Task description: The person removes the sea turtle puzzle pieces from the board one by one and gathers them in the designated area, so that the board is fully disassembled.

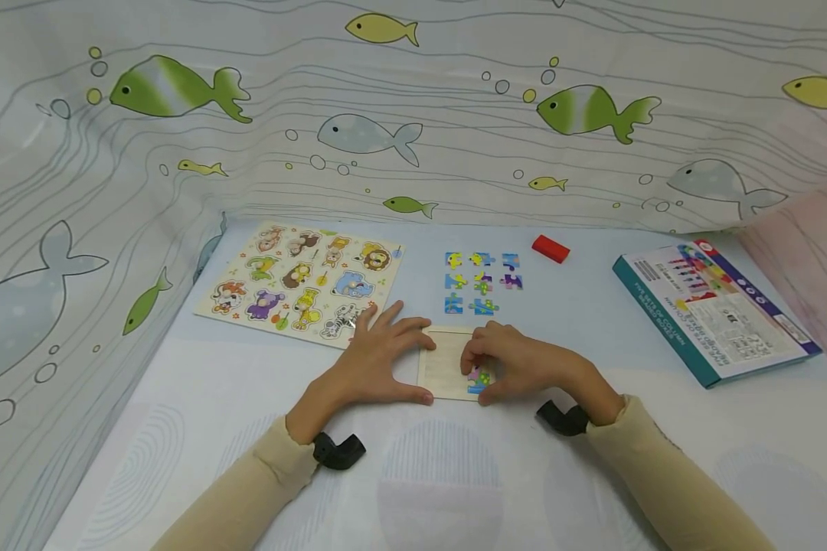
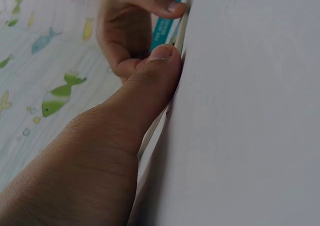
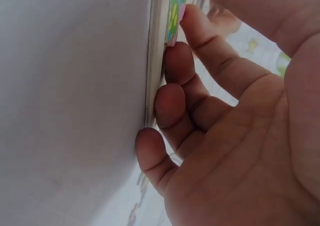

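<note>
A shallow wooden puzzle tray (image 1: pixel 446 366) lies on the table between both hands, mostly bare. My left hand (image 1: pixel 382 360) holds its left side, thumb at the near corner and fingers by the far corner; the left wrist view shows the thumb (image 2: pixel 162 65) along the tray's edge. The right hand (image 1: pixel 517 361) curls over the tray's right side. Its thumb and index finger pinch a colourful jigsaw piece (image 1: pixel 481 380) at the near right corner, partly hidden by the fingers. In the right wrist view the index fingertip touches the piece's pink edge, other fingertips (image 3: pixel 170 103) beside the tray.
Several loose jigsaw pieces (image 1: pixel 482 283) lie in rows beyond the tray. An animal puzzle board (image 1: pixel 289 279) is at the back left, close to the left fingers. A red block (image 1: pixel 550 249) and a boxed toy set (image 1: pixel 717 314) lie to the right. A fish-print curtain (image 1: pixel 455 184) borders the table.
</note>
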`<state>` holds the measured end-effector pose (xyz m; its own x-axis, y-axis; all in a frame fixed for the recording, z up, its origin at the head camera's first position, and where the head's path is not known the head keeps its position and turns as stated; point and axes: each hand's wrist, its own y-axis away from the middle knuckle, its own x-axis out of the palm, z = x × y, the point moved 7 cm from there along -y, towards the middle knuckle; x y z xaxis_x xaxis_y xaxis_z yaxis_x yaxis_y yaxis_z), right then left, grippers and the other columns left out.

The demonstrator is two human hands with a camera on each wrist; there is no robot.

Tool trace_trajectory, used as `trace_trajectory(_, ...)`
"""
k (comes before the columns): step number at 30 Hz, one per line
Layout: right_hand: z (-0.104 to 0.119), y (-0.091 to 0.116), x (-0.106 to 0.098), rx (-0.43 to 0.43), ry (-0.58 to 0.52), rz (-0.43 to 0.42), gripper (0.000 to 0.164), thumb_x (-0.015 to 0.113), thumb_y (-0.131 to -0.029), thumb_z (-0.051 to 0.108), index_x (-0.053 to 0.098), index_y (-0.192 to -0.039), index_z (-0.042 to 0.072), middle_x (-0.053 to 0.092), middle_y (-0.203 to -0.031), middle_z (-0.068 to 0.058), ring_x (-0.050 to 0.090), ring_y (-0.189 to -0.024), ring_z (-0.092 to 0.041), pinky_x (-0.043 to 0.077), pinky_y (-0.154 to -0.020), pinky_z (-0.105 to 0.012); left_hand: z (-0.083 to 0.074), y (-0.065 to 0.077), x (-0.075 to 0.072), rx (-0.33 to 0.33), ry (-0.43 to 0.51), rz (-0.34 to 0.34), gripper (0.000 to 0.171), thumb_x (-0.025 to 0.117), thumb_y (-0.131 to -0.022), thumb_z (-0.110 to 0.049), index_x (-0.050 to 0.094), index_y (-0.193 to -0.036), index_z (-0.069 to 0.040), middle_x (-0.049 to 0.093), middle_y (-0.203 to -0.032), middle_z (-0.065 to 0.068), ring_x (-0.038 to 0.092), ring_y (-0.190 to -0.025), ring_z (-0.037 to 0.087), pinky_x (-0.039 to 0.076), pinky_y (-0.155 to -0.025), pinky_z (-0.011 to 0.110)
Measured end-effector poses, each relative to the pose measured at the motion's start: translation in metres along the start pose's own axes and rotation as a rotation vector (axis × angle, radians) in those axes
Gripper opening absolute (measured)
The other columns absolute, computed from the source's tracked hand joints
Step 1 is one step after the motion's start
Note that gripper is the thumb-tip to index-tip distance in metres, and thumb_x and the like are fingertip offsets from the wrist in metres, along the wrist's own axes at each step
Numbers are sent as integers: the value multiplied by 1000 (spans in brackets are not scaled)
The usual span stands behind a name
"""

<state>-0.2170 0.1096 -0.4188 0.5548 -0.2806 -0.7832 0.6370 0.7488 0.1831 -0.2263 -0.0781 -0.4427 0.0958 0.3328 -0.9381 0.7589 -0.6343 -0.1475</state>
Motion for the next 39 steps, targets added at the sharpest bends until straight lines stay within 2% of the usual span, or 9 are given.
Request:
trace_trajectory(8, 1, 1, -1, -8, 5, 3, 36, 89, -76, 25, 66, -104, 27, 61, -101, 10, 50, -103, -12, 40, -92, -37, -1, 0, 0, 8, 7, -8, 72, 73, -69, -80, 61, -125, -38, 49, -155, -9, 26, -155, 39, 10, -120, 70)
trace_trajectory(16, 2, 2, -2, 2, 8, 5, 37, 89, -77, 24, 65, -105, 23, 62, -101, 10, 50, -102, -11, 40, -93, -38, 0, 0, 0, 4, 1, -6, 72, 73, -69, -80, 61, -125, -38, 49, -155, -10, 26, -155, 39, 11, -119, 69)
trace_trajectory(23, 1, 3, -3, -3, 15, 1, 35, 89, -76, 23, 67, -104, 24, 63, -101, 10, 51, -102, -11, 39, -94, -39, 0, 0, 1, -3, 0, 2, 71, 72, -69, -81, 61, -125, -39, 48, -155, -10, 25, -156, 38, 10, -120, 69)
trace_trajectory(29, 1, 3, -3, 5, 1, 4, 36, 89, -77, 23, 68, -105, 23, 64, -103, 10, 54, -102, -11, 42, -96, -38, 0, 0, 0, 6, 2, -6, 70, 73, -69, -80, 61, -125, -38, 49, -155, -9, 26, -155, 39, 10, -119, 70)
trace_trajectory(39, -4, 3, -8, 13, -59, -15, 32, 86, -80, 21, 71, -108, 23, 64, -105, 9, 56, -99, -13, 51, -89, -31, -1, 0, -1, 7, 14, -4, 71, 73, -70, -79, 61, -125, -38, 49, -155, -9, 26, -155, 40, 10, -119, 70)
